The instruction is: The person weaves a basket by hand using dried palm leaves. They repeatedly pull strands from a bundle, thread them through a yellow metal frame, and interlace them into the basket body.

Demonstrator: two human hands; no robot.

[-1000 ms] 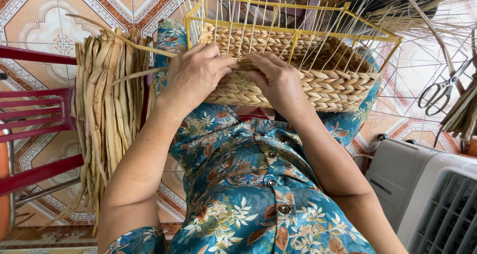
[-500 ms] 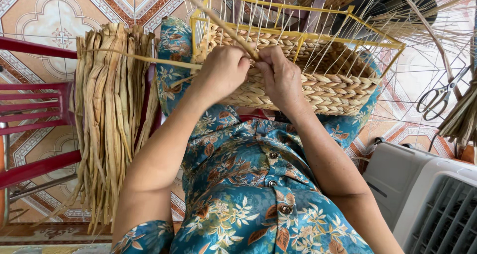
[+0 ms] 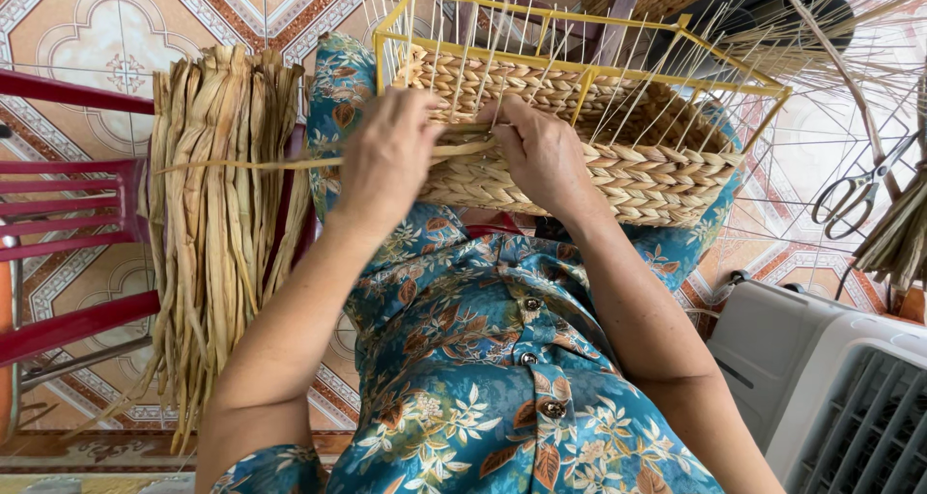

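Observation:
A half-woven straw basket (image 3: 637,180) on a yellow wire frame (image 3: 541,59) rests on my lap, with thin upright stakes rising from its rim. My left hand (image 3: 386,156) presses against the basket's near wall and pinches a long dried straw strand (image 3: 241,164) that trails off to the left. My right hand (image 3: 541,151) grips the same strand where it meets the weave at the near rim. Both hands sit close together, fingers curled over the top woven row.
A thick bundle of dried straw leaves (image 3: 217,224) hangs over a red plastic chair (image 3: 68,253) at the left. Scissors (image 3: 855,195) lie on the tiled floor at the right, next to more straw (image 3: 898,233). A grey fan casing (image 3: 830,388) stands at bottom right.
My hands have moved up from the basket's lower wall to its near rim and come together. The straw strand is now pulled taut to the left.

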